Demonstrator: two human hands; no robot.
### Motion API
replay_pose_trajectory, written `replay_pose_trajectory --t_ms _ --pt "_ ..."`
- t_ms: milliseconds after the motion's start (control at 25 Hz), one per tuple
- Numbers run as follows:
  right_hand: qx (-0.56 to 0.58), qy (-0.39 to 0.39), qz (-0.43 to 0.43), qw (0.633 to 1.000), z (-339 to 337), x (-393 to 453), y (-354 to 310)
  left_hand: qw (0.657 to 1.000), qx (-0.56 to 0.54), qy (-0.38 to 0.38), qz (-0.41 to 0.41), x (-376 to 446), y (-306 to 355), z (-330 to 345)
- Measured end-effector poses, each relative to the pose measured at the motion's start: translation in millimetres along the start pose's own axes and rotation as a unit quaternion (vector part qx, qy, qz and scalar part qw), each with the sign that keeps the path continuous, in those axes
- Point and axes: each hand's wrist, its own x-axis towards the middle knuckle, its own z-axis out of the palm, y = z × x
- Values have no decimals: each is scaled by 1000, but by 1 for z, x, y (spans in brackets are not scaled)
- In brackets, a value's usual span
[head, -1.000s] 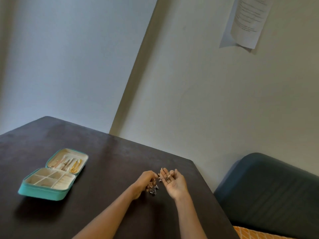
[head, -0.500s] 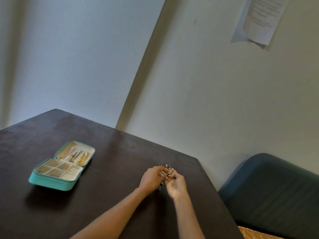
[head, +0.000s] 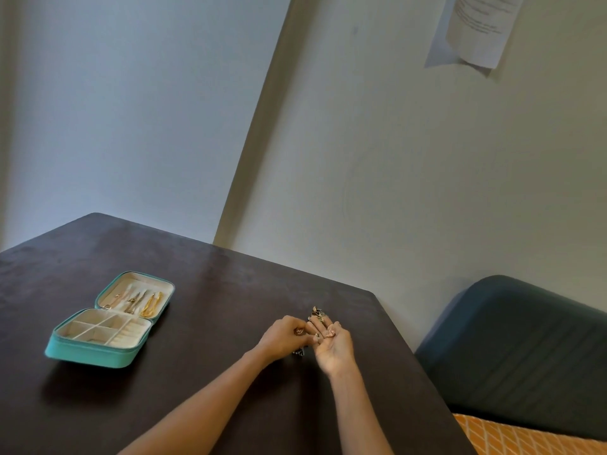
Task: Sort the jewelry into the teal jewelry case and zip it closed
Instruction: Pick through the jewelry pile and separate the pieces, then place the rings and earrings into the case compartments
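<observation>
Where walls meet (corner): dark table [head: 184,323].

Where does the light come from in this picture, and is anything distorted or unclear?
Head view: light falls from the upper right, since the teal case throws its shadow to the lower left on the table; the wide lens tilts the wall corner; the jewelry in the right hand is too small to identify.
</observation>
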Motion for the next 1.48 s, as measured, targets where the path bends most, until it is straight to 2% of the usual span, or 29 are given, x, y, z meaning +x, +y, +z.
replay_pose_trajectory --t_ms 80,200,280,400,480,560,600,720,840,920,1000,1160,1320,1480 --pt "-7 1 -1 1000 -2 0 1 1000 26 5 2 -2 -2 4" --pt "-20 4 -33 999 -2 3 3 997 11 68 -31 1 -3 8" --pt "-34 18 -70 997 -6 6 1 993 49 90 -55 2 -4 8" --pt "-26 12 -74 997 -12 11 -1 986 136 81 -59 0 -7 8" --pt "-15 -3 -55 998 -11 10 0 987 139 54 -62 3 -9 8" --pt "-7 -12 -49 999 -8 7 1 993 77 26 -85 9 -9 6" --pt "1 -14 -48 999 -6 6 1 994 -1 17 -104 12 -8 1" --pt "16 -16 -44 999 0 3 -2 957 -248 3 -148 12 -1 -24" --pt "-14 -26 -28 999 10 -4 -2 932 -331 -4 -147 1 -1 -50" --pt "-51 -35 -26 998 22 -13 4 939 -318 -16 -130 -9 -1 -67" --pt "-136 -44 -34 989 37 -24 12 952 -282 -24 -116 -20 4 -87" --pt "-304 -31 -67 950 85 -51 40 977 -185 16 -101 -53 5 -146" --pt "-309 -74 -56 946 144 -83 79 980 -128 84 -128 -95 -14 -209" --pt "-289 -126 -20 949 183 -112 128 966 -80 131 -209 -140 -40 -251"
